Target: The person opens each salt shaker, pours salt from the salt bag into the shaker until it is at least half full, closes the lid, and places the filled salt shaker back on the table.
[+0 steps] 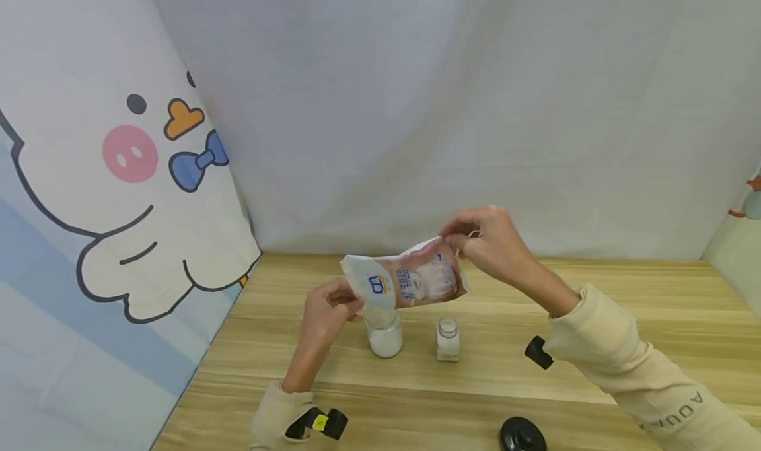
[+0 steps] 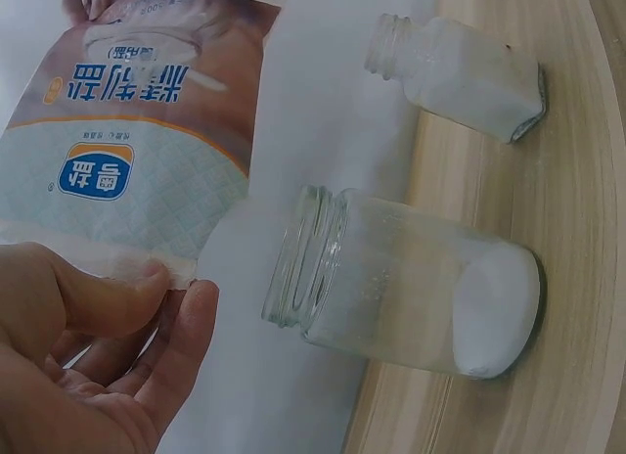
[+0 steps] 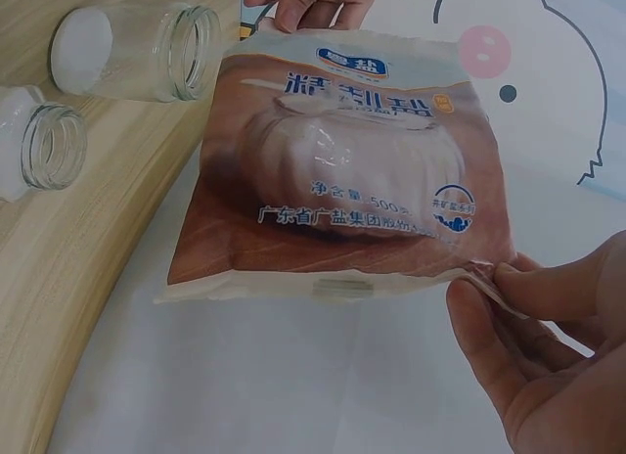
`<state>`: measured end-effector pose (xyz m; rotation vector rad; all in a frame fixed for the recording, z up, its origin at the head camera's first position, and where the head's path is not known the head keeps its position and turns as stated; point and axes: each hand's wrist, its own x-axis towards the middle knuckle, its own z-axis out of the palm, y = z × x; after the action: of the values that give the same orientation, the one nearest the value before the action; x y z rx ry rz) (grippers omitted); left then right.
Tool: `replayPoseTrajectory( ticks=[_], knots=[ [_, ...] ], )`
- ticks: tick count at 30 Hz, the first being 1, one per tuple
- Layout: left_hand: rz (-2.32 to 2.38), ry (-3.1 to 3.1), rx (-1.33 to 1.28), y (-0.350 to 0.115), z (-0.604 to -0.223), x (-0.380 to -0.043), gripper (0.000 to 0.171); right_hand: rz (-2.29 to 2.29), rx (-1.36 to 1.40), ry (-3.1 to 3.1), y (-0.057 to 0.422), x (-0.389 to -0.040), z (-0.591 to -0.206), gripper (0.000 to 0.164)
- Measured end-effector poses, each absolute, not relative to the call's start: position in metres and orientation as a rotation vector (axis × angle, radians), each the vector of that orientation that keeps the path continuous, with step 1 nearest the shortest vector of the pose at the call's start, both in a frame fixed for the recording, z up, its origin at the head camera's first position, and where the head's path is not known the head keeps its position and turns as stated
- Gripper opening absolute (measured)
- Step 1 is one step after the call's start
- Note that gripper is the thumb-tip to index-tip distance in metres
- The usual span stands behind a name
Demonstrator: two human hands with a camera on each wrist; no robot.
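Plastic salt bag [image 1: 416, 282] held up near both jars, left hand [image 1: 324, 309] pinching one end, right hand [image 1: 493, 246] the opposite corner. Large jar [image 1: 385, 340] part-filled, small jar [image 1: 448, 343] white-filled; filling apparently underway, both uncapped.

Cartoon-print curtain [image 1: 127, 193], pale backdrop [image 1: 446, 107], wood-grain table [image 1: 416, 405]

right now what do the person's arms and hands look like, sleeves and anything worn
The left hand and right hand are bare, without gloves. Both arms wear long cream sleeves; the right sleeve has dark capital letters, apparently AQUA. A small black device with a yellow label shows at the left wrist, and another black piece at the right cuff.
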<state>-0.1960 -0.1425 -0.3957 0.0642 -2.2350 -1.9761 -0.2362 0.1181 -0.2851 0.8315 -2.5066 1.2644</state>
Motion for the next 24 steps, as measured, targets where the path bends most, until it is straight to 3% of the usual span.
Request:
replayPoseTrajectory(
  ticks=[24],
  knots=[
    [-1.97,-2.22,0.073,-0.1428,-0.3954,-0.1984,0.012,1.286,0.834,-2.482,0.1182,-0.2365,-0.288,0.019]
  ],
)
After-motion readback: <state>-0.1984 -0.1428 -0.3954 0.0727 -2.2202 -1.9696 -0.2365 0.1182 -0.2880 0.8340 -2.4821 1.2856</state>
